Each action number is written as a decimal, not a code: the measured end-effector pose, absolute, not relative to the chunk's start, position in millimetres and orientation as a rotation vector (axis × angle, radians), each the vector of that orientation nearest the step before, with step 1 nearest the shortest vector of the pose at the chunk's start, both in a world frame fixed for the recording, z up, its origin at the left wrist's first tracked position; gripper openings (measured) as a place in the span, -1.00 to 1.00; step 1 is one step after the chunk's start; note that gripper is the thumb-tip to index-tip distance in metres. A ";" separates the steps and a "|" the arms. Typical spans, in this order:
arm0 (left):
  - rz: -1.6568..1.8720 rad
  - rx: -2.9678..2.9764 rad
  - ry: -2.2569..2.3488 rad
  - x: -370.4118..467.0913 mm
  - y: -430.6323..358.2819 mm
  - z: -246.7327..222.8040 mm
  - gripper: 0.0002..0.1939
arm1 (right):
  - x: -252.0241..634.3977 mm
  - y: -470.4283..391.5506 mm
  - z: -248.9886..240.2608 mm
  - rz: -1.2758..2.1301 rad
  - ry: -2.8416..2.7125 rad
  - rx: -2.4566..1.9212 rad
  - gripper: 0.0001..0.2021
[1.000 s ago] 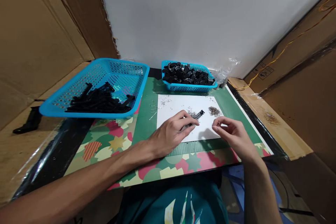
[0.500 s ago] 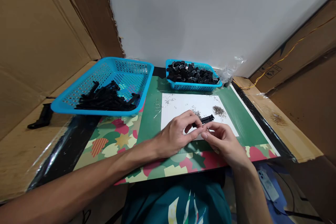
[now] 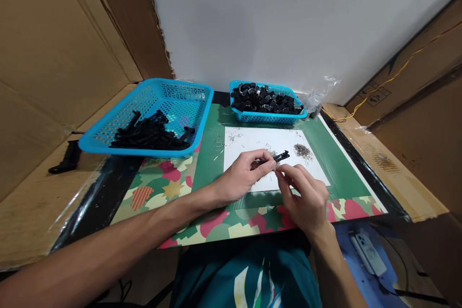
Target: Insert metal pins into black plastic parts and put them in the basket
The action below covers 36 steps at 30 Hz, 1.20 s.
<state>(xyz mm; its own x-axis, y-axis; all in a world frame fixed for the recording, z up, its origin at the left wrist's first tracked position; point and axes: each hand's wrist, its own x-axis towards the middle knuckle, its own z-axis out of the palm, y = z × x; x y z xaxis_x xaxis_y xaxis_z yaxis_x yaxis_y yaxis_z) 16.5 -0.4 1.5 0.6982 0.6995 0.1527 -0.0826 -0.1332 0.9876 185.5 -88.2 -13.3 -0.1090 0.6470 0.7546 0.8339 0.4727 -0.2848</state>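
Observation:
Over the white sheet (image 3: 245,147), my left hand (image 3: 249,173) is closed on a black plastic part (image 3: 282,156), whose far end sticks out to the right past the fingers. The fingertips of my right hand (image 3: 303,192) are pinched together just below that part, close to my left thumb. Whatever they hold is too small to name. Small metal pieces are scattered on the sheet around my left fingers, and a darker pile of tiny pieces (image 3: 303,150) lies to the right.
A large blue basket (image 3: 108,142) with black parts stands at the left, a smaller blue basket (image 3: 267,118) full of black pieces at the back. A clear plastic bag (image 3: 314,102) is beside it. A lone black part (image 3: 68,159) lies far left.
My right hand has turned, its knuckles now higher and its fingers pointing more to the left. The black part has shifted slightly up and left with my left hand.

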 end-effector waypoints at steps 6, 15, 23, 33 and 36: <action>0.758 1.841 0.571 12.1 -2.1 0.6 -0.73 | 188.3 -86.9 -10.1 0.061 -1.398 -1.392 -0.93; 0.572 1.985 0.584 16.7 -11.8 -3.5 -0.54 | 223.3 -91.1 -14.4 0.524 -0.995 -1.495 -0.75; 0.493 1.994 0.566 21.7 -12.5 -10.3 -0.72 | 219.2 -95.3 -27.7 0.539 -1.203 -1.650 -0.76; 0.451 1.913 0.587 19.4 -13.6 -6.1 -0.66 | 219.4 -91.5 -29.1 0.463 -1.339 -1.814 -0.74; 0.477 1.921 0.565 20.2 -13.8 -8.0 -0.67 | 218.1 -92.8 -29.0 0.414 -1.375 -1.843 -0.75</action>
